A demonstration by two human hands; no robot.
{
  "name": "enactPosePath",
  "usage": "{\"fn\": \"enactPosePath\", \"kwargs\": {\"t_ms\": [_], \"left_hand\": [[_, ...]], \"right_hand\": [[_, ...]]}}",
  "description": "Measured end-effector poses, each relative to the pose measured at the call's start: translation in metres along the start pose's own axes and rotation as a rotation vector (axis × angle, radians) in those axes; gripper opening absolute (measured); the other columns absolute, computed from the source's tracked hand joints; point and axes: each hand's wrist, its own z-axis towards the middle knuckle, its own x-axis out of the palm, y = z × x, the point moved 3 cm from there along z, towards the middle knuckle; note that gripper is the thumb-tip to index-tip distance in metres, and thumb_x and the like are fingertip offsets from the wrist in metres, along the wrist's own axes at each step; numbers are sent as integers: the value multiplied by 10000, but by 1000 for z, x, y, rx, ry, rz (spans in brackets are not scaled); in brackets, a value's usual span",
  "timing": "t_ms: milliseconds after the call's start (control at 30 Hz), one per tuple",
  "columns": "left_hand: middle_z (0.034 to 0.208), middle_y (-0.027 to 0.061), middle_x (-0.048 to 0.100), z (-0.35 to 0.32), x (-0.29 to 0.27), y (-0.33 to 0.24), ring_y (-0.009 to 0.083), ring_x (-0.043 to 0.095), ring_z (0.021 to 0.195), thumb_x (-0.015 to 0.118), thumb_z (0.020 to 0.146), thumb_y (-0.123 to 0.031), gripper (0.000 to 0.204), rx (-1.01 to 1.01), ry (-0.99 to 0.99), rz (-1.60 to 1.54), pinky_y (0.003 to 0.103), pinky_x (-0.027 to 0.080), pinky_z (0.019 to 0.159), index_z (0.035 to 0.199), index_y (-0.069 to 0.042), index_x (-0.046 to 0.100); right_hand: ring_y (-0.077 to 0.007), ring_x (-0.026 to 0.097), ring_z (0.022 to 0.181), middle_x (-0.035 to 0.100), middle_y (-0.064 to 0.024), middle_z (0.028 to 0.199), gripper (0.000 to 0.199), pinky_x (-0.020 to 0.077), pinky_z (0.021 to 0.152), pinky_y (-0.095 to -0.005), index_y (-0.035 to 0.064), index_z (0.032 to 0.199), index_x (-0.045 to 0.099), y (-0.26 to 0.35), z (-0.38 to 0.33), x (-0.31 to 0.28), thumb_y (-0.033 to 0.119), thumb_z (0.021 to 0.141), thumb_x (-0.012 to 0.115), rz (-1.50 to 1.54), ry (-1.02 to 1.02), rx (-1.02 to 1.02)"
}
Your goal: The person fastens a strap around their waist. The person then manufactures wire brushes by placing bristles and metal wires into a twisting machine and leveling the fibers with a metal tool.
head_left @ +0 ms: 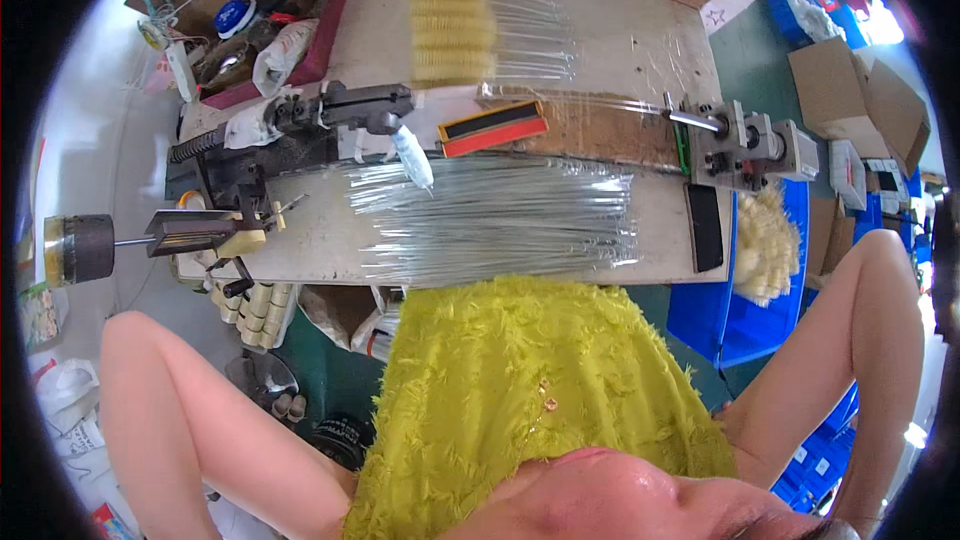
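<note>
Both my arms are bent, with the left elbow [130, 330] and the right elbow [890, 250] out wide. My forearms run back toward my waist, and both hands are hidden beside or behind the yellow-green fringed garment [530, 370]. Nearest in front of me, a wide layer of thin silver wires [500, 220] lies across the worktable [660, 240]. Farther back rests a row of pale-bristled brushes [452, 25] with thin wire stems pointing right. Between them lies a red and black strip [494, 128], tilted slightly.
A black clamp-like fixture [365, 105] stands left, a metal spindle unit [750, 145] right. A dark red tray [325, 40] holds odds and ends at the far left. Beside the table's right end, a blue bin [730, 325] holds pale bristles [765, 245]. Cardboard boxes [830, 90] stand beyond.
</note>
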Motion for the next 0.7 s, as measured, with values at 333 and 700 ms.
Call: {"fn": "enactPosePath", "kwargs": {"t_ms": [333, 700], "left_hand": [[735, 94, 468, -33, -28, 7, 202, 465, 610, 350, 918, -535, 468, -345, -10, 15, 326, 382, 574, 1020, -100, 486], [654, 51, 452, -46, -21, 29, 157, 446, 528, 347, 922, -538, 445, -698, 22, -63, 291, 378, 498, 998, -120, 480]], "right_hand": [[-91, 349, 605, 437, -14, 715, 192, 267, 546, -267, 104, 1043, 496, 23, -198, -83, 167, 875, 565, -19, -482, 1516], [-52, 329, 476, 453, 28, 726, 376, 263, 406, -209, 124, 1163, 392, 3, -220, -77, 72, 857, 604, -333, -588, 2054]]}}
